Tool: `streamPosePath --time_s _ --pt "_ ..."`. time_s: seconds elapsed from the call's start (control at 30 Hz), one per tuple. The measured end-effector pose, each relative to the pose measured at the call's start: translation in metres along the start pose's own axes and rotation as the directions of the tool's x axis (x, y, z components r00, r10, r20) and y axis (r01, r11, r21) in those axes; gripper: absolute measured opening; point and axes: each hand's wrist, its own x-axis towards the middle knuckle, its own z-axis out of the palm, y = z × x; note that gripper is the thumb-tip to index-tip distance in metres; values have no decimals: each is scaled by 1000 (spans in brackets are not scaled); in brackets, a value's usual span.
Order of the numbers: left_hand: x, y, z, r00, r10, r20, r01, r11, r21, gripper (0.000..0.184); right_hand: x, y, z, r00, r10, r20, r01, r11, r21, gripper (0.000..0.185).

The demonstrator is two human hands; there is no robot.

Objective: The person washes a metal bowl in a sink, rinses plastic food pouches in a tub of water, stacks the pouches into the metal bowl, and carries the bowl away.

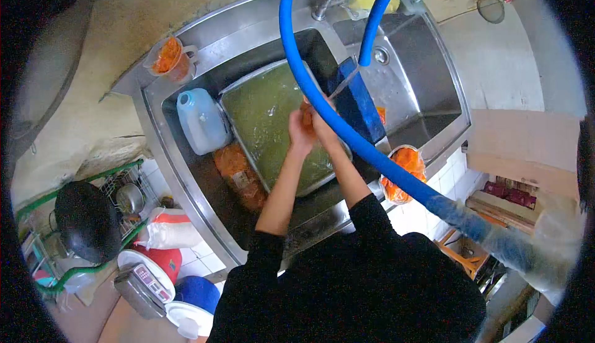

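Observation:
My left hand (301, 133) and my right hand (321, 126) are close together over a square tub of greenish water (257, 110) in the left sink basin. Both are cupped around something small and orange-brown that I cannot make out, partly covered by the blue hose (328, 112). A thin stream of water runs from the hose's open end (365, 57) down toward my hands. Beside the tub lie a pale blue jug (203, 121) and a bag of orange-brown stuff (238, 172).
A clear jug with orange pieces (175, 64) stands on the sink's left corner. An orange-filled bag (406, 169) hangs at the front rim. A blue block (361, 101) lies across the divider. At lower left are a black wok (87, 221) and a scale (144, 288).

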Motion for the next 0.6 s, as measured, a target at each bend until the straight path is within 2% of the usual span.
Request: streamPosePath --time_s 0.03,0.07,0.1,0.13,0.17,0.2,0.23,0.27,0.3,0.33,0.4,0.43,0.47,0.53,0.6 --pt "24 0 9 1000 9 13 -9 1000 0 40 4 -56 -22 999 -35 -19 33 996 -86 32" --pt "54 1 12 993 -10 119 16 999 -45 37 0 -76 -30 998 -52 -21 50 995 -85 32" --pt "62 -4 23 983 -14 181 27 997 -67 36 -4 -88 -37 982 -174 -72 142 935 -324 37" --pt "66 -7 40 970 -18 242 40 995 -88 34 -2 -92 -42 948 -304 -96 205 811 -548 41" --pt "63 -16 54 983 69 171 -81 995 65 31 12 -68 -47 956 -293 -18 223 765 -604 47" --pt "52 -18 77 979 169 113 -191 956 223 28 20 -71 -58 950 -311 -23 235 761 -605 47" --pt "28 -17 103 978 162 135 -172 983 65 25 23 -78 -69 943 -317 97 317 775 -547 48" --pt "22 -17 106 974 168 151 -180 981 67 25 26 -87 -77 920 -329 215 393 786 -478 48" --pt "19 -13 109 973 55 223 -44 997 -56 22 24 -105 -81 926 -242 290 353 829 -435 52" --pt "17 -9 111 949 -50 310 106 981 -165 19 27 -90 -81 923 -262 283 367 822 -436 52" --pt "18 -7 122 849 -26 527 111 985 -131 15 36 -60 -81 889 -362 279 410 902 -137 49" --pt "27 -12 119 931 73 358 -77 997 -3 22 31 -68 -86 931 -309 196 289 949 125 48" --pt "36 -16 116 960 205 191 -236 959 156 29 30 -77 -92 925 -326 193 306 943 126 48" --pt "72 -26 94 955 80 285 -106 991 76 35 33 -83 -102 872 -473 130 490 829 -269 40" --pt "66 -35 105 882 95 462 -153 984 90 42 41 -93 -114 848 -518 114 524 783 -334 41"
